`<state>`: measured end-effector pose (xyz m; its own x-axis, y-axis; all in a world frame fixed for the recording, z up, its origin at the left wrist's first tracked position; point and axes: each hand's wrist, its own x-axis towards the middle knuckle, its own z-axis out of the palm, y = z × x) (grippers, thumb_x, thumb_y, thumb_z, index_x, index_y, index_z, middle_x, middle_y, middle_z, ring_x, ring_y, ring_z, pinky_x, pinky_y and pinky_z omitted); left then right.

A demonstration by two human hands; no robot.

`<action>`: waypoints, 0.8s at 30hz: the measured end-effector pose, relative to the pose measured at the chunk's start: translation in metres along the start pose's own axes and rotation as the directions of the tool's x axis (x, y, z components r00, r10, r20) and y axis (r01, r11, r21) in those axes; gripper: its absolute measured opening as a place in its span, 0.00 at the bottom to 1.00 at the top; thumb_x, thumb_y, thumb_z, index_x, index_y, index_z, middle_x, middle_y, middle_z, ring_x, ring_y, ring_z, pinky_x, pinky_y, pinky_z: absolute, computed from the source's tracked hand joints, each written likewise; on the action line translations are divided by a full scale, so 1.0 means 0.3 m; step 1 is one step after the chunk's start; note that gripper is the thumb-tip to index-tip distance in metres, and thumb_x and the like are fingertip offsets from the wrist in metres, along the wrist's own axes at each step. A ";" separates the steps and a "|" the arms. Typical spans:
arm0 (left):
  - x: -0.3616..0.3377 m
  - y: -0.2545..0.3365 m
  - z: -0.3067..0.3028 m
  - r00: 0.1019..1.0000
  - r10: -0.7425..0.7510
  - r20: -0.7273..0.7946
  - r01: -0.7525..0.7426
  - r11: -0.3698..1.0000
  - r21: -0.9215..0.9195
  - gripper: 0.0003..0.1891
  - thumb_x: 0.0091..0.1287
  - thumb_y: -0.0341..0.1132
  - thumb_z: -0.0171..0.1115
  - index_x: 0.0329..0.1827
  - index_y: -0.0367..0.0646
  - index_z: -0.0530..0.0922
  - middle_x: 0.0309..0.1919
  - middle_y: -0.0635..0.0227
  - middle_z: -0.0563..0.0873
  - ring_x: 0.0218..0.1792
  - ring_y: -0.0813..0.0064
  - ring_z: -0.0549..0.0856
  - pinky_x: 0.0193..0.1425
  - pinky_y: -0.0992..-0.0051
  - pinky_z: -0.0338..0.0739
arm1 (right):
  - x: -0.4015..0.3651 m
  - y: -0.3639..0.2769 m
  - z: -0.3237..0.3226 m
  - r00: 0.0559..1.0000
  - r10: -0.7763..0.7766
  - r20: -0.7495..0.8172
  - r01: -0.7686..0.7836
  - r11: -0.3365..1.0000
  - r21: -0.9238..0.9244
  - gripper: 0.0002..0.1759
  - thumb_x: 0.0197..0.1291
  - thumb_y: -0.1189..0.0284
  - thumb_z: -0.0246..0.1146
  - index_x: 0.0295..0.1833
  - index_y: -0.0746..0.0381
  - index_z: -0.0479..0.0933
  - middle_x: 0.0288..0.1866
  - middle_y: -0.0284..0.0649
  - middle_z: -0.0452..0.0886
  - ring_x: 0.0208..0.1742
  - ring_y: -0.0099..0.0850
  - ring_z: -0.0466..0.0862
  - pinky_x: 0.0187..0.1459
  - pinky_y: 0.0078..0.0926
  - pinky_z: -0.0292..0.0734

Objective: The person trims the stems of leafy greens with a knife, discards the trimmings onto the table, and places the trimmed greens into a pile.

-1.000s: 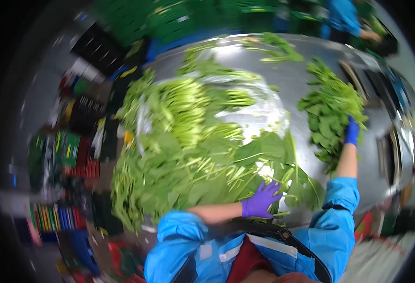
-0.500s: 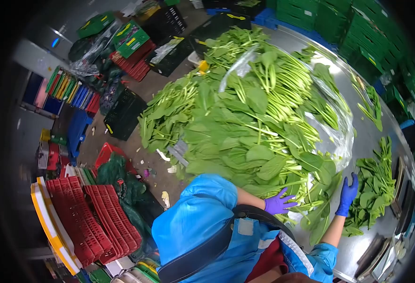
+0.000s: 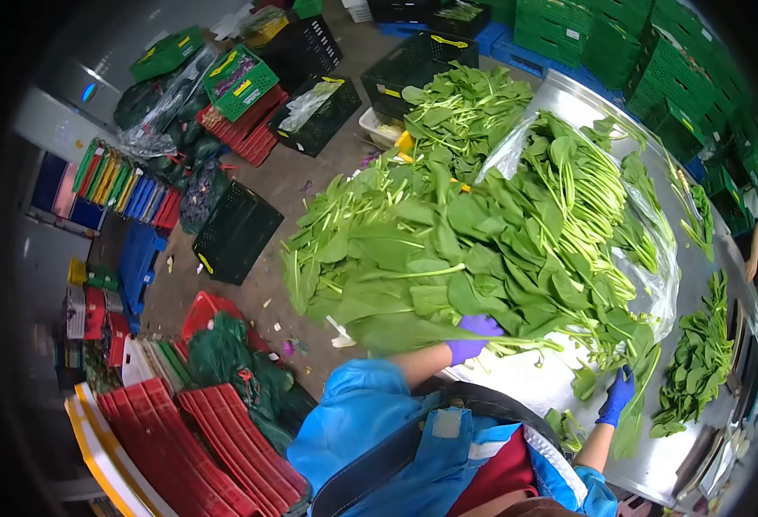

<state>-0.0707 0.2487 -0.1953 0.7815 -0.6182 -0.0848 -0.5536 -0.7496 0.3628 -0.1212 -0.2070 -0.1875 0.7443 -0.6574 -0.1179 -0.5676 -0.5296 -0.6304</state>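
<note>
Crates (image 3: 150,439), red, ribbed, far left of left hand and lower in view. Dark crate (image 3: 237,233) on floor, up and left of same hand. Leafy greens (image 3: 499,267), big loose pile, above left hand and spread toward right hand, stems mostly at upper right. Left hand (image 3: 467,348), purple glove: in lower edge of pile, fingers partly under leaves; grip, cannot tell. Bare metal table (image 3: 530,379) between hands. Right hand (image 3: 617,396), blue-purple glove: fingers close together, against large leaf; hold on it, cannot tell. Clear plastic (image 3: 661,280) above right hand. Smaller bunch (image 3: 698,362) just right of right hand.
</note>
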 end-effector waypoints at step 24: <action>-0.008 -1.428 0.112 0.278 -0.940 0.198 0.960 0.278 -0.031 0.32 0.65 0.37 0.56 0.72 0.56 0.55 0.74 0.60 0.46 0.71 0.46 0.55 0.60 0.33 0.62 | -0.087 -0.872 0.389 0.987 -0.158 -0.008 0.155 0.977 -0.144 0.17 0.55 0.75 0.63 0.51 0.61 0.79 0.48 0.43 0.83 0.51 0.32 0.81 0.51 0.26 0.74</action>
<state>0.1548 0.5633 -0.3818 0.6809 0.4860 -0.5480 0.6055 -0.7944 0.0478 0.0488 0.0113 -0.1091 0.8220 -0.5694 -0.0108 -0.4897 -0.6970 -0.5238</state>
